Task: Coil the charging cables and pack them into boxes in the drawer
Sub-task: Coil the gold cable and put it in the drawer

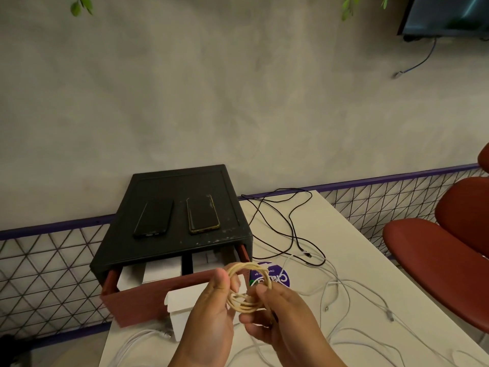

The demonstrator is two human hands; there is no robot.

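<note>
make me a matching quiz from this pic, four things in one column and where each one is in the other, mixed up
Things
1. coiled cable
2. gold-edged phone
3. black cable
4. white box

Places
A. lying flat on top of the black cabinet
B. loose on the table, to the right of the cabinet
C. held by the left hand and the right hand
D. on the table, just in front of the open drawer

Pairs: 1-C, 2-A, 3-B, 4-D
</note>
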